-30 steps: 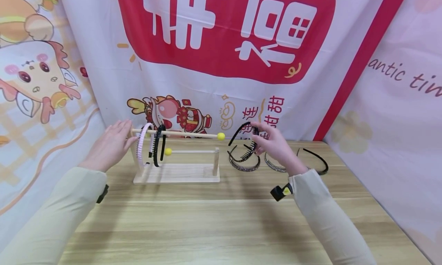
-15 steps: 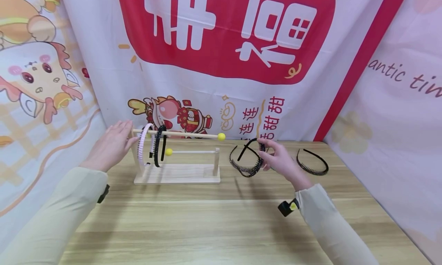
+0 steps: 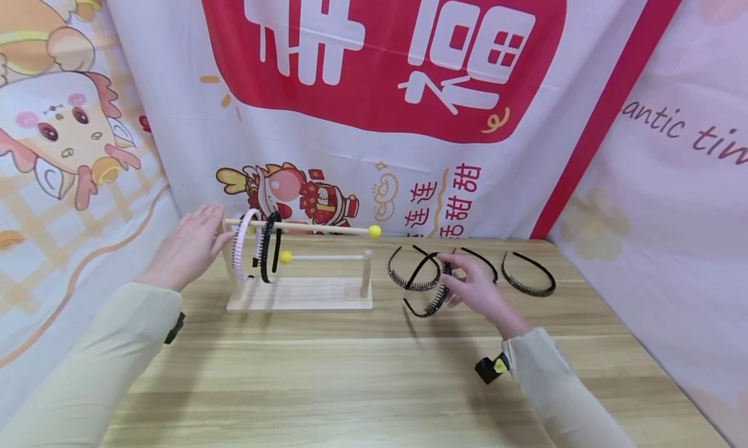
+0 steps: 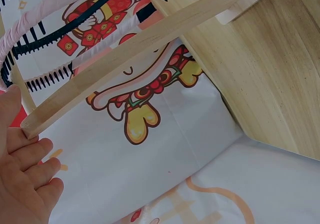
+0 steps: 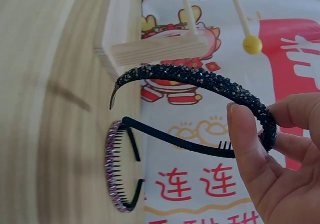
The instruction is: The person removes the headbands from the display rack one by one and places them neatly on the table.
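Note:
My left hand (image 3: 188, 248) rests on the top of the left post of a wooden rack (image 3: 298, 300), its fingers loosely extended; the left wrist view has the fingers against the post's end (image 4: 31, 124). A pink headband (image 3: 238, 247) and a black one (image 3: 266, 248) hang on the rack's upper rod (image 3: 315, 227). To the right of the rack, my right hand (image 3: 476, 289) pinches a black headband with dark sparkling stones (image 5: 200, 77) between thumb and fingers, held above the table with its ends pointing left.
Behind the held headband, other toothed headbands lie on the table (image 3: 350, 383), one at the far right (image 3: 528, 291). A lower rod (image 3: 327, 256) with a yellow ball (image 3: 285, 257) belongs to the rack. Printed cloths hang at the back and both sides.
My right hand has moved down and slightly right with the headband, coming nearer the person and uncovering headbands behind it. My left hand has stayed at the post.

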Demonstrator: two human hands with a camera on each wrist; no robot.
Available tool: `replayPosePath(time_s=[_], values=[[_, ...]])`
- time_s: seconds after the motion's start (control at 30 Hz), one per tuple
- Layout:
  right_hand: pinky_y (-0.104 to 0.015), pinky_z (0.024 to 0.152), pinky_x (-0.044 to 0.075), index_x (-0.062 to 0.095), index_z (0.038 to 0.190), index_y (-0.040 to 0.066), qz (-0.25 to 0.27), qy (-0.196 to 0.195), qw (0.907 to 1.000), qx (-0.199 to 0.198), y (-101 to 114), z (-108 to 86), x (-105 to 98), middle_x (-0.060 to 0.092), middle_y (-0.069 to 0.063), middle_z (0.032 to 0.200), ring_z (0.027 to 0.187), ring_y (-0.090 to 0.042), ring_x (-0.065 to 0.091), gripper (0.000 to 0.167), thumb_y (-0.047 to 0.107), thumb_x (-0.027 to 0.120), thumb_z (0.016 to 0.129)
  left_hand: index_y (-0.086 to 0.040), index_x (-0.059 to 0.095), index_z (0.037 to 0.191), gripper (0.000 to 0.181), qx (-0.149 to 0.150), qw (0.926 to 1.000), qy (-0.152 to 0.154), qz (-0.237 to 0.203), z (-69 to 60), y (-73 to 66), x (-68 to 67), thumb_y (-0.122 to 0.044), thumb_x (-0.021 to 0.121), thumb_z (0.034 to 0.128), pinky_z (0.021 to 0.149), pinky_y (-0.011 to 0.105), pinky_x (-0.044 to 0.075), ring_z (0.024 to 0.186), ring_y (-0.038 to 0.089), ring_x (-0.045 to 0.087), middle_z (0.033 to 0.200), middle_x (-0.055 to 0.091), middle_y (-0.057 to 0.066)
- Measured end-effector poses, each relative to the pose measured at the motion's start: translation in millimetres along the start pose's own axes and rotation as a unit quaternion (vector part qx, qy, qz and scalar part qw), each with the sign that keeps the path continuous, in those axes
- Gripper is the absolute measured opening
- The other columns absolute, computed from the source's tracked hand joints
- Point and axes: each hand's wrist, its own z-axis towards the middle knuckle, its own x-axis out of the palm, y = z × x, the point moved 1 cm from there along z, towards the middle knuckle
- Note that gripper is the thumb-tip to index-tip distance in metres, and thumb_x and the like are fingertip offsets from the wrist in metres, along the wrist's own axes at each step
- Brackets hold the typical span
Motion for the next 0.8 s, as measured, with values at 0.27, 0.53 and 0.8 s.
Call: replayPosePath(time_s=[0.27,0.53,0.8], values=[[-0.047,0.059,0.056,0.043,0.135,0.005,0.005,0.004,0.9999,0.014,-20,-9.0,1,0.043,-0.026,0.116,0.061,-0.033,0.060,0.048,0.002,0.056,0.089,0.016,0.022,0.137,0.057,0.001,1.0000,-0.001,0.000,0.3,-0.7,0.2,-0.022,0.043,0.0986,0.109,0.052,0.006,0.128,0.051,0.019,0.138,0.023,0.036],[-0.049,0.059,0.055,0.049,0.130,0.001,-0.002,0.014,0.9990,0.043,-35,-21.4,-6,0.049,-0.022,0.099,0.064,-0.037,0.060,0.042,0.002,0.056,0.088,0.016,0.023,0.136,0.057,0.003,1.0000,-0.005,-0.001,-0.2,-0.7,-0.2,-0.021,0.044,0.0984,0.109,0.052,0.006,0.127,0.051,0.019,0.138,0.023,0.037],[-0.042,0.054,0.055,0.060,0.111,0.000,-0.010,0.036,0.9954,0.088,-50,-32.1,-10,0.059,-0.018,0.076,0.058,-0.031,0.060,0.026,0.012,0.062,0.088,0.016,0.025,0.135,0.055,0.005,0.9999,-0.009,0.001,-0.6,-0.5,-0.3,-0.020,0.044,0.0982,0.109,0.053,0.008,0.127,0.051,0.020,0.137,0.025,0.037]])
